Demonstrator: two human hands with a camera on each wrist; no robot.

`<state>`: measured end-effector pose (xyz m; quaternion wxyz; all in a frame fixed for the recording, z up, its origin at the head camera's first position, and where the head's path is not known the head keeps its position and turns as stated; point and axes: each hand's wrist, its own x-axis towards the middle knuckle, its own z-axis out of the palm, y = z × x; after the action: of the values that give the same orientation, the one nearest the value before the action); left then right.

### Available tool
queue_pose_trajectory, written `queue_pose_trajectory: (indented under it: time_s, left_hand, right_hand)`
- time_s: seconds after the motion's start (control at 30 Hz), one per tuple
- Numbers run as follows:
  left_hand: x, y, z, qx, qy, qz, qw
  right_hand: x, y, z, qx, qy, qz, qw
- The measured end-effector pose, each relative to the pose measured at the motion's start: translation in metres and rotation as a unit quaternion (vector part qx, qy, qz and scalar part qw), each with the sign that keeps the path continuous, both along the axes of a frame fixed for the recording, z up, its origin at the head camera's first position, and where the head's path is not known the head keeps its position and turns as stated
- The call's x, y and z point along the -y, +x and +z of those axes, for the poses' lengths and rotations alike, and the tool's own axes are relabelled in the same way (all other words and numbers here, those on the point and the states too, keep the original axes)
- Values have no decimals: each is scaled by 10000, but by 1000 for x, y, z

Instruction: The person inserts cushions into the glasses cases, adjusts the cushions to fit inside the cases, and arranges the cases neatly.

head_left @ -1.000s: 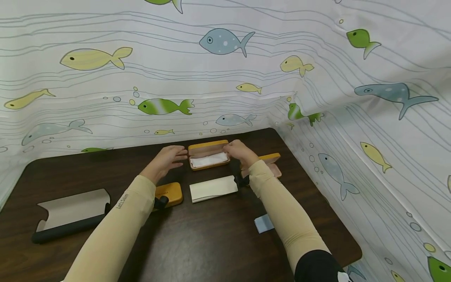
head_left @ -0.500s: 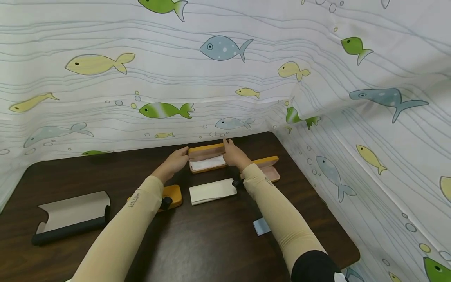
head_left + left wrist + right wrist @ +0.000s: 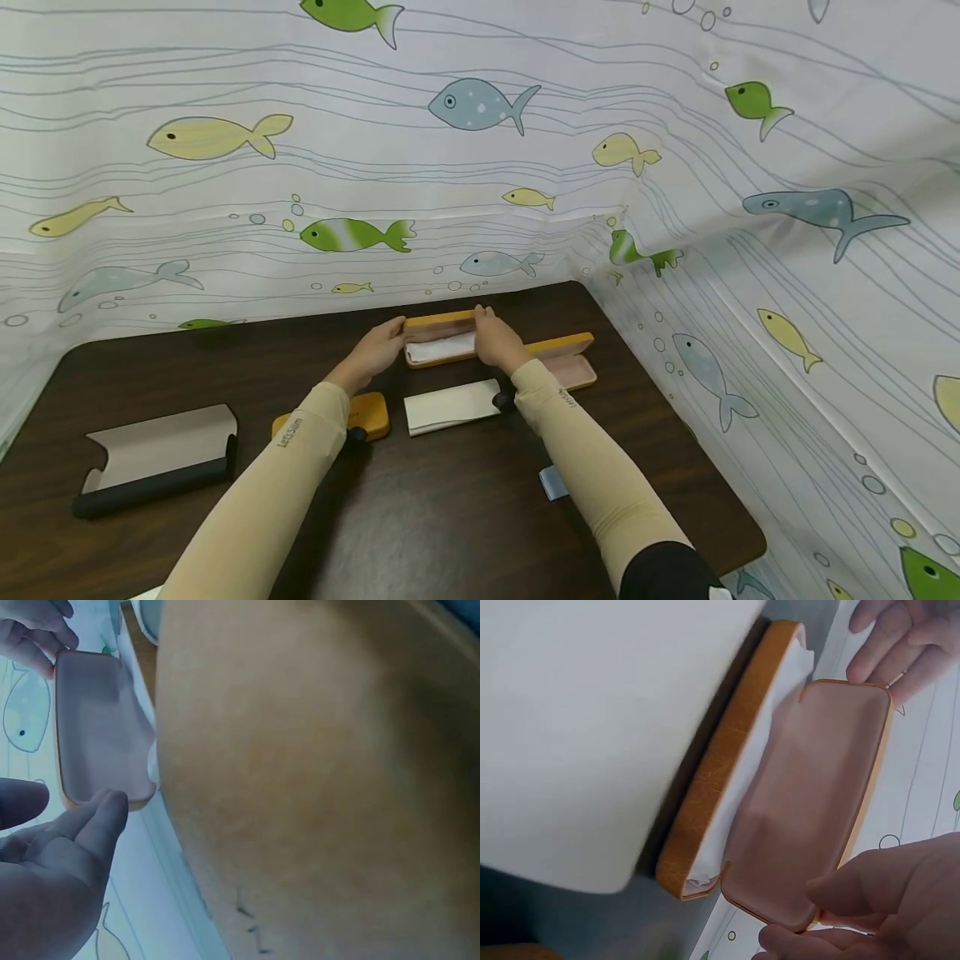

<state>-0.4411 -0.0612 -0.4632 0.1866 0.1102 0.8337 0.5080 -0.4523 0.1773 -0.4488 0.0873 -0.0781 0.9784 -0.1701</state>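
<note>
At the back of the table stands an open yellow-orange glasses case with a pinkish lining. White cloth or tissue lies in its base. My right hand pinches the right end of the raised lid, thumb on the inside and fingers outside. My left hand touches the lid's left end with fairly straight fingers, its thumb apart from them. A cream folded piece lies just in front of the case.
A second open case stands to the right, partly behind my right arm. A closed yellow case lies near my left forearm. Farther left is an open dark case; a light blue folded cloth is at the right. Fish-printed sheeting encloses the table.
My left hand has moved right and reached the case's left end. My right hand has shifted onto the lid's right end. The lid appears tipped slightly forward and lower.
</note>
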Motion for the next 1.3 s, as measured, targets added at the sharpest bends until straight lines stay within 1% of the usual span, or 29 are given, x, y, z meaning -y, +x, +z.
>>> queue_pose_trajectory:
  time_s: [0.33,0.47,0.53,0.67,0.83,1.07,1.2,1.27,1.3]
  left_hand:
    - [1,9,-4,6,68,2,10000]
    - [-1,11,-4,-144,-73,29,9999]
    - [-2,13,-5,-148,-114,38,9998]
    - [-2,18,-6,-62,-45,61,10000]
    - [-4,25,-6,-55,-18,8,10000]
    - [-3,32,-6,39,13,-39,10000]
    - [-4,36,-7,201,-236,-159,9994]
    - [-5,38,-7,256,-410,-189,9987]
    - [-5,39,-6,253,-490,-175,9983]
  right_hand:
    - [0,9,-6,97,-27,-110,9999]
    - [0,12,-5,97,-93,-144,9998]
    - [0,14,-5,124,-111,-135,9998]
    - [0,18,-6,151,-106,-82,9998]
    - [1,23,-4,106,-40,-4,9999]
    - [1,28,-4,136,-89,-38,9999]
    - [1,32,-6,426,94,-47,9990]
    - [0,36,-7,471,145,-91,9987]
    - [0,37,-7,426,141,-130,9989]
